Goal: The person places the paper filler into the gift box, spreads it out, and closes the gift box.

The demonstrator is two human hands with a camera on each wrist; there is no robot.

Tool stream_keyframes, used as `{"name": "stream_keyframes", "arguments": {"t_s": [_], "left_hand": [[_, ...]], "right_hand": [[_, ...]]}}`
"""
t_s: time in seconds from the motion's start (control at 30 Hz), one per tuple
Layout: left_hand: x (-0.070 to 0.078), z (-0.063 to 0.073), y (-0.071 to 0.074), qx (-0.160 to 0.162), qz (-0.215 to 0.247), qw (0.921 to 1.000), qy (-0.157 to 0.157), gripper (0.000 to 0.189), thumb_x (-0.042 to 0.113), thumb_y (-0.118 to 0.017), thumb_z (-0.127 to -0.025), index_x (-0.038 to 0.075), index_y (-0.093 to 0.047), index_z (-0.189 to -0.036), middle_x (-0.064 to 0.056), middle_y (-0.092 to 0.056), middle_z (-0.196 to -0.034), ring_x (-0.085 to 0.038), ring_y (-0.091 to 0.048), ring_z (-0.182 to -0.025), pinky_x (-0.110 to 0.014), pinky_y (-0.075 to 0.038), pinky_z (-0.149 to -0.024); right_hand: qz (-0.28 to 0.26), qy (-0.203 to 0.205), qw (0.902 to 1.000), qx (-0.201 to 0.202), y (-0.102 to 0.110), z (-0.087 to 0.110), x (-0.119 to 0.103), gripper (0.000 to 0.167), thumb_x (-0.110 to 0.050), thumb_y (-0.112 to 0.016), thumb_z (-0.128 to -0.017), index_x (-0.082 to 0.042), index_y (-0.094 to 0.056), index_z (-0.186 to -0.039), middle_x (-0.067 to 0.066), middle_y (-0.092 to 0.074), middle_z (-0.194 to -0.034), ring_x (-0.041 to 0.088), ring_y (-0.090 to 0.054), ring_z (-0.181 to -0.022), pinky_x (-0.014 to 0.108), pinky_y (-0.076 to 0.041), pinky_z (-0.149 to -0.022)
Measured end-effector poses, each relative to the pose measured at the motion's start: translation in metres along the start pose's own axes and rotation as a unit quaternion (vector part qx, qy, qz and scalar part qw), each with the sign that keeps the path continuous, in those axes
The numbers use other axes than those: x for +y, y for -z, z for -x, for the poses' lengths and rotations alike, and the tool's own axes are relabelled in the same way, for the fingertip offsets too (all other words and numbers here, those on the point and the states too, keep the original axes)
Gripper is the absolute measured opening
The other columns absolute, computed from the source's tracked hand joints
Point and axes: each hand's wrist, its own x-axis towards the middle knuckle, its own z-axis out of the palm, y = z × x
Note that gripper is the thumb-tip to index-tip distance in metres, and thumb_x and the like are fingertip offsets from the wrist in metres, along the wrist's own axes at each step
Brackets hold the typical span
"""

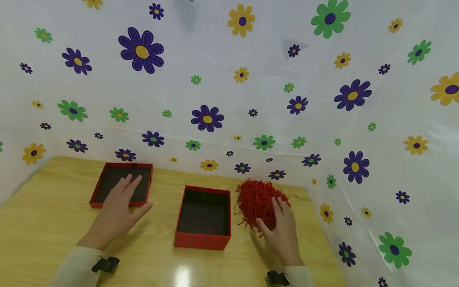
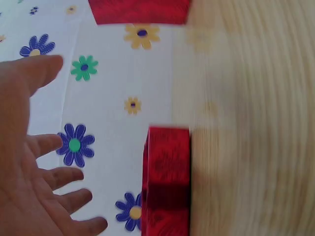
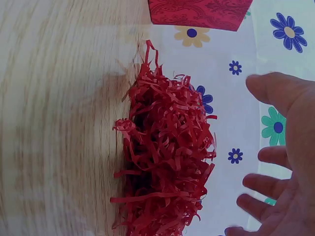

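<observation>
A red box with a dark inside stands in the middle of the table, its top uncovered. To its left lies a shallow red lid, dark inside face up. My left hand hovers over the lid's near edge, fingers spread, holding nothing; the left wrist view shows the lid apart from the fingers. Right of the box sits a heap of red paper shreds. Above its near right side is my right hand, fingers extended; in the right wrist view the shreds lie clear of it.
The wooden table meets a white cloth printed with flowers along its back and sides. A black band is on the left wrist and another black band on the right.
</observation>
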Motion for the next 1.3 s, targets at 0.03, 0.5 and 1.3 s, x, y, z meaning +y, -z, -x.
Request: {"name": "stream_keyframes", "arguments": {"t_s": [0.03, 0.5, 1.3], "left_hand": [[0.003, -0.001, 0.000, -0.007, 0.023, 0.9997, 0.005, 0.092, 0.056, -0.069, -0.095, 0.013, -0.025, -0.165, -0.029, -0.024, -0.165, -0.054, -0.017, -0.151, -0.078, -0.020, -0.112], [0.025, -0.010, -0.024, -0.087, 0.283, 0.9540, 0.044, 0.065, 0.040, -0.062, -0.105, 0.018, -0.036, -0.160, -0.019, -0.049, -0.152, -0.041, -0.048, -0.139, -0.062, -0.047, -0.104], [0.058, -0.016, -0.052, -0.241, 0.451, 0.8471, 0.145, 0.077, 0.034, -0.067, -0.103, 0.013, -0.025, -0.164, -0.027, -0.035, -0.159, -0.049, -0.041, -0.142, -0.054, -0.058, -0.092]], "right_hand": [[-0.005, 0.001, 1.0000, 0.002, 0.001, -0.001, 0.001, 0.083, -0.037, -0.078, -0.093, -0.001, -0.040, -0.157, 0.024, -0.035, -0.161, 0.047, -0.031, -0.147, 0.070, -0.028, -0.115], [-0.061, 0.038, 0.9973, -0.010, 0.044, -0.029, 0.021, 0.061, -0.024, -0.074, -0.098, -0.002, -0.049, -0.150, 0.024, -0.050, -0.149, 0.047, -0.048, -0.133, 0.067, -0.042, -0.105], [-0.064, 0.078, 0.9788, -0.178, 0.032, -0.083, 0.023, 0.064, -0.025, -0.074, -0.098, -0.008, -0.048, -0.154, 0.017, -0.049, -0.155, 0.043, -0.042, -0.144, 0.063, -0.035, -0.116]]}}
